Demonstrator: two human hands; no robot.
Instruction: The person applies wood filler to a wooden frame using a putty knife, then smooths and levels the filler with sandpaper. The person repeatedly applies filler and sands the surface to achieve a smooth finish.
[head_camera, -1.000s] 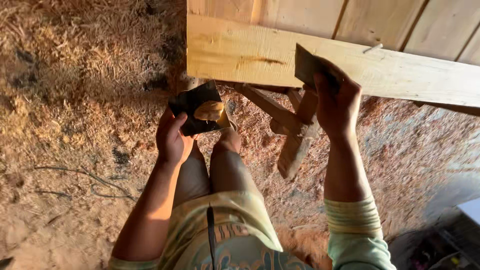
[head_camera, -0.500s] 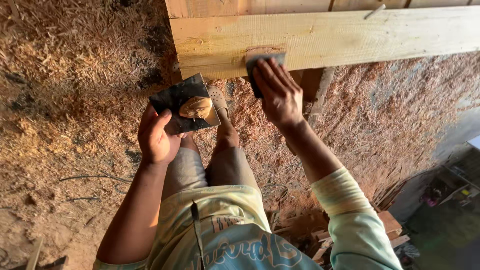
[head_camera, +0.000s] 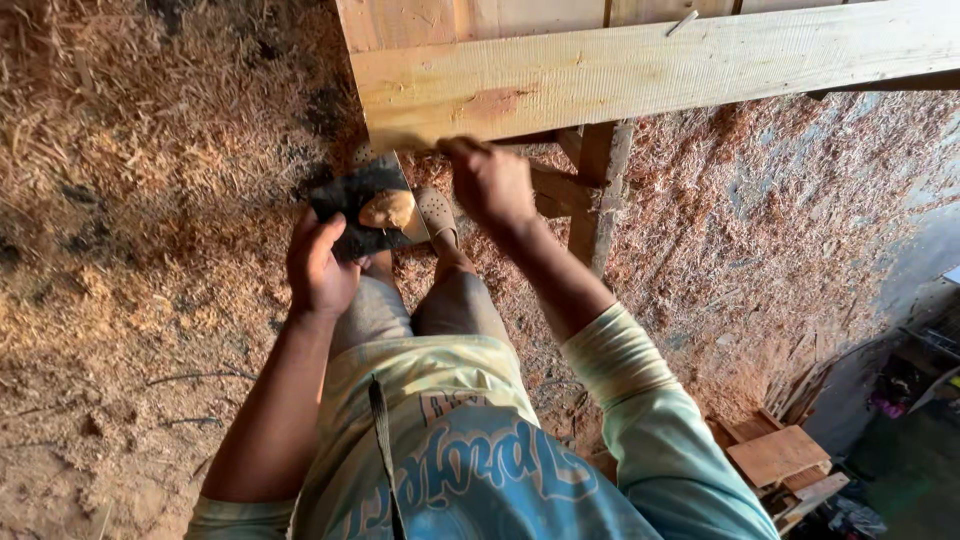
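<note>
Head view: looks down the person's own body to a floor thick with sawdust and straw.
Left hand: the left hand (head_camera: 320, 265) is closed round the near edge of a dark flat board (head_camera: 362, 205), thumb on top, holding it level in front of the knees.
Board load: a lump of tan putty (head_camera: 388, 209) sits on the board's far half, rounded and glossy where the sun strikes it.
Right hand: the right hand (head_camera: 490, 183) is curled, fingers bent down just under the plank's lower edge; it is blurred, and whether it grips a tool I cannot tell.
Plank: a pale wooden plank (head_camera: 640, 70) runs across the top, rough-sawn, with a reddish-brown smear (head_camera: 495, 101) on its face just above the right hand.
Nail: a bent nail (head_camera: 683, 22) lies on the plank's upper edge.
Support: a wooden trestle leg (head_camera: 592, 190) stands beneath the plank, partly hidden by the right forearm.
Printed matter: the shirt (head_camera: 470, 470) carries large blue lettering on a pale yellow-green ground, cut off by the lower edge.
Feet: one pale sandal (head_camera: 437, 213) shows just beside the board; the other is hidden under it.
Offcuts: wood scraps (head_camera: 780, 460) lie low right, in shadow.
</note>
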